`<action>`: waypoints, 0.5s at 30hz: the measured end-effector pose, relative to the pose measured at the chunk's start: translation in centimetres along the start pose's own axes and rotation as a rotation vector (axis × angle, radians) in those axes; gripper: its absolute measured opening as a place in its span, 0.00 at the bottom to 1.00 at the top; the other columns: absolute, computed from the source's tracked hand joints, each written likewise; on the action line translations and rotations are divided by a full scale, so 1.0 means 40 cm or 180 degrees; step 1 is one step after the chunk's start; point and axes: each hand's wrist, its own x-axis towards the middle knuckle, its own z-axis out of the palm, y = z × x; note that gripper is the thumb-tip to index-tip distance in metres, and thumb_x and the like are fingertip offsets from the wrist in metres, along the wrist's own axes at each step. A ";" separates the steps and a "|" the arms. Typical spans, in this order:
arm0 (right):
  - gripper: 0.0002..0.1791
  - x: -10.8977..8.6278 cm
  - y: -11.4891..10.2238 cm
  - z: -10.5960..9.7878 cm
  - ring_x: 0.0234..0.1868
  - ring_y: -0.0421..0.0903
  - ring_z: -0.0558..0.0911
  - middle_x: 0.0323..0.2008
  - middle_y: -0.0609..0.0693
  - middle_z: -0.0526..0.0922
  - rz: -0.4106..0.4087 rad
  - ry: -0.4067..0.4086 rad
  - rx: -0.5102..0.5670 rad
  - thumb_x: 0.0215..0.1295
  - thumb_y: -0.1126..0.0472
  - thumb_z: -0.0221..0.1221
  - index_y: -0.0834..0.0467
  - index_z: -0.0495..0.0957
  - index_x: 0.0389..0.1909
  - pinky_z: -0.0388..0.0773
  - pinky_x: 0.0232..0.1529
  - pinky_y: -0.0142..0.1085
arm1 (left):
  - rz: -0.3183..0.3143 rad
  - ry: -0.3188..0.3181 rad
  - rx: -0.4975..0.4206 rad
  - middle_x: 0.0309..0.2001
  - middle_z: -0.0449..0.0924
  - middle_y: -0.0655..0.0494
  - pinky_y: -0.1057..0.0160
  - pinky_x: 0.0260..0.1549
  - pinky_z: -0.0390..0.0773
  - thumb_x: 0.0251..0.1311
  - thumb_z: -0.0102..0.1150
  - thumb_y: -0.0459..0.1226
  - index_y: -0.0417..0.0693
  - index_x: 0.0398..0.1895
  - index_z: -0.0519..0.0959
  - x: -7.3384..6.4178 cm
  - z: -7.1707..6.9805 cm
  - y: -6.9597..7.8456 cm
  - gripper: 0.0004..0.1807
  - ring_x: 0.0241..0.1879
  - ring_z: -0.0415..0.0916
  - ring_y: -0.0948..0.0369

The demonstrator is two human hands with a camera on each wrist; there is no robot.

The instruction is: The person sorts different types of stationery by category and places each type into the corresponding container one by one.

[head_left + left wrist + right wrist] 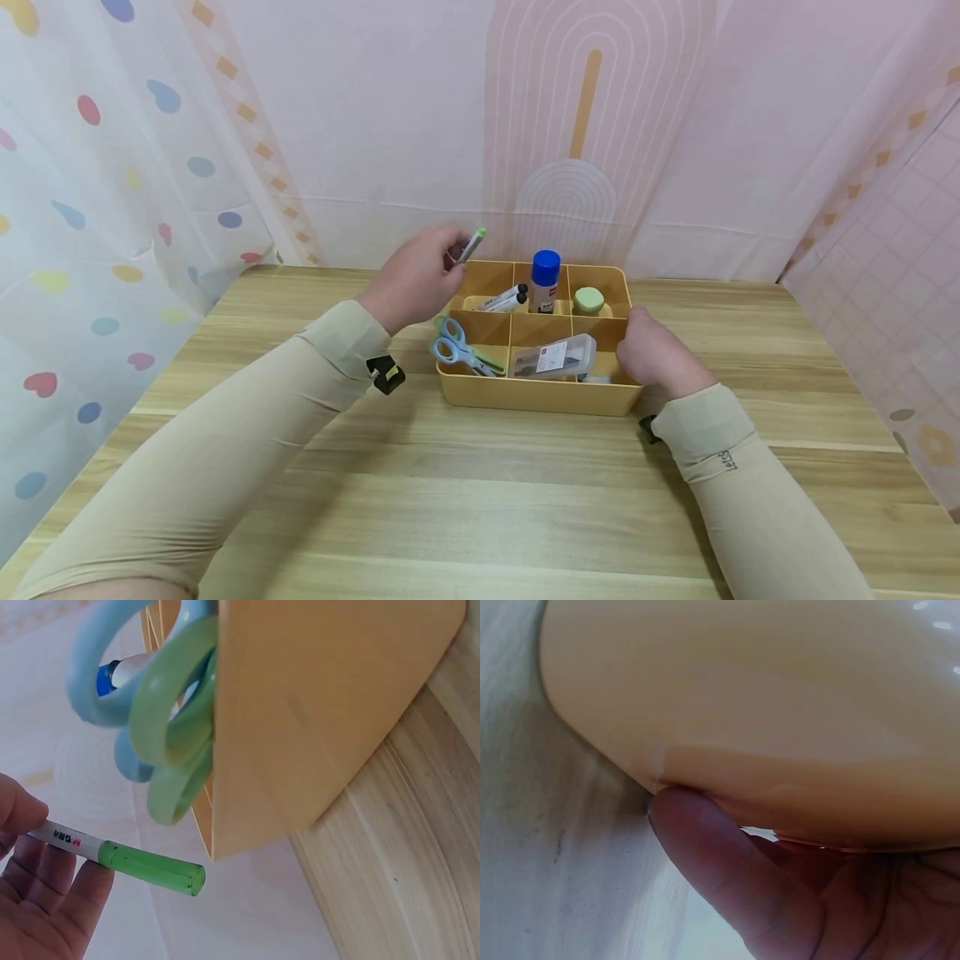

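Above the back left corner of a yellow desk organizer (540, 398), my left hand (420, 275) pinches a marker (120, 859) with a white barrel and a green cap. My right hand (660, 350) grips the organizer's right side, its thumb (712, 862) against the outer wall; its other fingers are mostly hidden. Blue-handled scissors (450, 343) lean in the front left compartment, and green scissors handles (169, 712) show beside them. Black-capped markers (504, 298), a blue-capped glue stick (544, 282) and a light green rounded item (588, 301) occupy the back row.
A clear plastic case (558, 357) with a white label lies across the organizer's front dividers. The organizer stands on a wood-grain table (480, 492), towards its back edge. Patterned curtains (360, 125) hang behind the table and at both sides.
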 end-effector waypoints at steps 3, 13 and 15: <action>0.32 0.001 -0.002 -0.002 0.46 0.60 0.78 0.57 0.73 0.75 -0.0007 -0.0012 -0.0004 0.66 0.69 0.43 0.80 0.51 0.69 0.78 0.44 0.44 | 0.0065 0.0021 -0.0007 0.43 0.76 0.49 0.53 0.44 0.75 0.72 0.54 0.33 0.45 0.47 0.76 0.002 0.003 0.002 0.05 0.42 0.73 0.52; 0.31 0.003 0.000 -0.001 0.46 0.60 0.78 0.58 0.74 0.75 -0.0014 0.0005 -0.0031 0.67 0.68 0.43 0.80 0.52 0.68 0.79 0.45 0.45 | 0.0151 -0.0026 -0.0119 0.45 0.77 0.49 0.52 0.49 0.78 0.73 0.55 0.33 0.44 0.50 0.76 0.007 0.012 0.013 0.07 0.45 0.74 0.53; 0.31 0.004 0.001 0.002 0.46 0.60 0.78 0.58 0.74 0.76 -0.0011 0.0012 -0.0029 0.67 0.68 0.43 0.80 0.52 0.68 0.79 0.47 0.46 | 0.0154 -0.0066 -0.0178 0.46 0.78 0.49 0.52 0.50 0.78 0.73 0.55 0.33 0.44 0.50 0.76 0.009 0.013 0.017 0.07 0.46 0.75 0.53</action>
